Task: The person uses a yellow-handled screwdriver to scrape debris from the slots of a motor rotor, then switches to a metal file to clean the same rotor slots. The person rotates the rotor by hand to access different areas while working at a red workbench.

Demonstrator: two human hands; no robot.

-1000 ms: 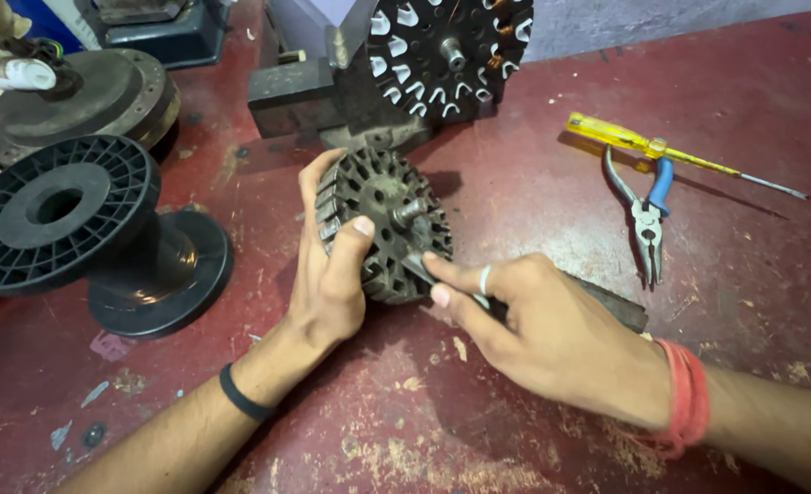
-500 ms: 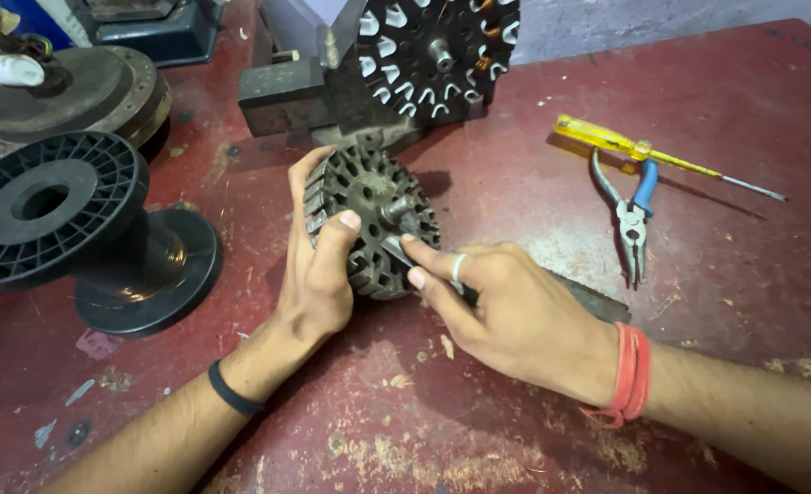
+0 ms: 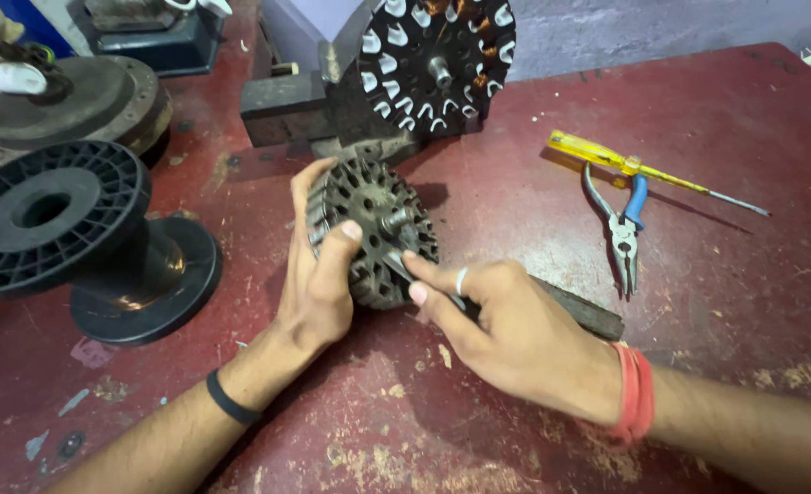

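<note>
A round slotted metal motor stator core (image 3: 373,224) stands on edge on the dark red table (image 3: 533,220). My left hand (image 3: 318,274) grips its left side, thumb across the face. My right hand (image 3: 506,334) holds a long flat dark metal tool (image 3: 584,311) and presses its tip against the core's lower right slots. A ring is on one right finger, red bands on the right wrist, a black band on the left wrist.
A wound stator with white slot liners (image 3: 433,59) sits on a block behind the core. A black plastic spool (image 3: 76,238) lies at left. A yellow screwdriver (image 3: 643,169) and blue-handled pliers (image 3: 620,224) lie at right. Machine parts (image 3: 85,101) crowd the far left.
The view has shifted slightly, and my right hand has slid the tool tip a little along the core's lower right edge. My left hand keeps its grip.
</note>
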